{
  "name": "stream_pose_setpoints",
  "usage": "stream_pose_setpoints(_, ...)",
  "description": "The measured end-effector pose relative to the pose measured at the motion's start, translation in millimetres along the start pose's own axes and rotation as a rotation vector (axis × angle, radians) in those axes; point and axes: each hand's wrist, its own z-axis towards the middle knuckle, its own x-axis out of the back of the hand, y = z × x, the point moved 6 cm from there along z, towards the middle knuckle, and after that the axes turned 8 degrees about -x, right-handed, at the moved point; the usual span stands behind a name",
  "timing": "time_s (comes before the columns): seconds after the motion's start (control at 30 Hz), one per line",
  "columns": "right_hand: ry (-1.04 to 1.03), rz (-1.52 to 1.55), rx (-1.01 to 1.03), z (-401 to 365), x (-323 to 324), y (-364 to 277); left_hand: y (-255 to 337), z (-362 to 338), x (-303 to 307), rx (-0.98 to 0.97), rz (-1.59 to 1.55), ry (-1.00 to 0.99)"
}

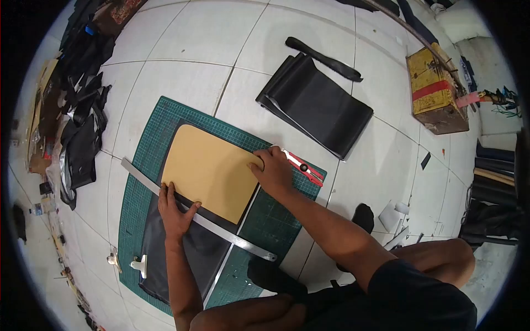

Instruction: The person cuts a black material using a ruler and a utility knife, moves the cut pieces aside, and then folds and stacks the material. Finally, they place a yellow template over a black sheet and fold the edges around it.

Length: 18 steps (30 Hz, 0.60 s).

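A tan panel with rounded corners (212, 168) lies on a black sheet (187, 248) that borders it, over a green cutting mat (152, 129). A steel ruler (232, 238) crosses the sheet along the panel's near edge. My left hand (175, 215) presses down with fingers spread, touching the ruler and the panel's edge. At the panel's right corner, my right hand (274, 174) has its fingers curled on the edge, thumb on top. A red-handled cutter (302, 166) lies just beside that hand; its near end is partly hidden.
Metal clips (139, 266) sit at the mat's left side. Beyond the mat are a folded black sheet (320, 102) and a black strip (326, 59) on the tiles. A yellow box (433, 91) stands far right; black scraps (83, 138) lie left.
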Motion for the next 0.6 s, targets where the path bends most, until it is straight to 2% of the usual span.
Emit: stream_pose_setpoints(0.6,0.059,0.013,0.017,-1.1,-1.5,1.1,-0.2,6.3,1.7,0.044,0.077,-0.061)
